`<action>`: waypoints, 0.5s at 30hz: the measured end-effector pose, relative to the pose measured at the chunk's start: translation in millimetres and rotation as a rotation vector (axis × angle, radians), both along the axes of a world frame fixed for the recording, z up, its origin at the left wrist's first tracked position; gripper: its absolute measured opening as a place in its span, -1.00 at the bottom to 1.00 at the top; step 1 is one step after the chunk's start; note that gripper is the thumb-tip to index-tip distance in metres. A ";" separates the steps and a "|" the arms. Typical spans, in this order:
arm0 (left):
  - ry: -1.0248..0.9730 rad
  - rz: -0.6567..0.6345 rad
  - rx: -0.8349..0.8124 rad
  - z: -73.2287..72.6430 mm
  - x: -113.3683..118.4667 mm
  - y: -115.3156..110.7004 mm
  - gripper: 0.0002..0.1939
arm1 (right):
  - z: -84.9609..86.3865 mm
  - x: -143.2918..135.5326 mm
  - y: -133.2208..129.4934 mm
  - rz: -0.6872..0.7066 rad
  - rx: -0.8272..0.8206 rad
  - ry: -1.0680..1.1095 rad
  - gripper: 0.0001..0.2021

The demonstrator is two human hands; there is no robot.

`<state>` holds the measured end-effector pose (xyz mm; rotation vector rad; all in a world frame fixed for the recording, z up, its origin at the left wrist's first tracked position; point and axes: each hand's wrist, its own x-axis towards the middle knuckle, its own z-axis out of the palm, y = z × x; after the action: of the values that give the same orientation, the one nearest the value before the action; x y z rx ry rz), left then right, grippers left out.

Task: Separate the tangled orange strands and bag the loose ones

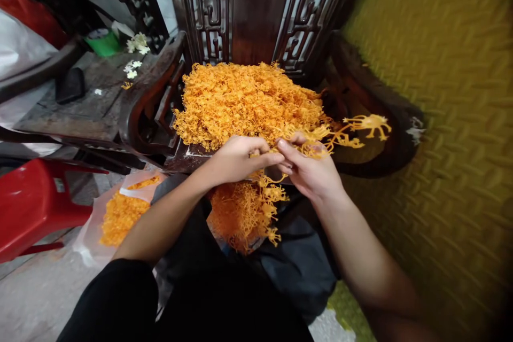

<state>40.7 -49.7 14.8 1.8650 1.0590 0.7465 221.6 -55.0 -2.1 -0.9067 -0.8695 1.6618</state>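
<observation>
A large heap of orange, thin-branched pieces [248, 99], plastic-looking, lies on the dark wooden chair seat. My right hand [315, 173] is closed round an orange branched piece [368, 124], whose splayed tips stick out to the right past the fingers. From the left, my left hand [236, 159] meets it with thumb and fingers pinched together at the near edge of the heap. What lies between those left fingertips is too small and hidden to make out. Below both hands, more orange branched pieces [248, 214] sit in a pile between my knees.
The carved chair back [256, 10] rises behind the heap. At left are a red plastic stool [32, 208] and a plastic bag [88, 235] with small orange bits. A second wooden seat [80, 117] bears green tape [103, 43], a dark wallet-like object [70, 85] and white flowers [138, 43].
</observation>
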 end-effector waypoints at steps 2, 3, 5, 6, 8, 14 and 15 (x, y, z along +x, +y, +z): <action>-0.005 -0.103 0.006 9.2 2.6 -8.6 -0.58 | 0.2 6.7 9.5 -0.083 0.012 0.015 -0.51; -0.008 -0.184 -0.019 15.2 1.7 -12.2 -0.56 | 0.7 12.6 15.5 -0.140 0.026 0.022 -0.51; -0.019 -0.293 -0.066 26.3 -5.0 -15.5 -0.57 | 1.9 25.5 26.3 -0.254 0.084 0.029 -0.51; -0.024 -0.280 -0.067 30.0 -10.3 -14.5 -0.58 | 2.4 30.4 29.3 -0.265 0.112 0.020 -0.51; -0.049 -0.101 -0.014 31.4 -21.6 -7.9 -0.56 | 1.9 33.5 28.3 -0.159 0.122 -0.017 -0.52; -0.055 0.113 -0.053 14.3 -29.4 6.4 -0.46 | -10.2 15.4 1.6 0.161 0.175 -0.236 -0.68; -0.036 0.088 -0.082 13.1 -27.1 5.0 -0.47 | -12.2 14.6 0.2 0.177 0.203 -0.274 -0.70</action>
<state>13.6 -44.7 28.0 1.7392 1.1381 0.7733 236.2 -54.8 -14.3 -0.9506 -1.3142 1.5832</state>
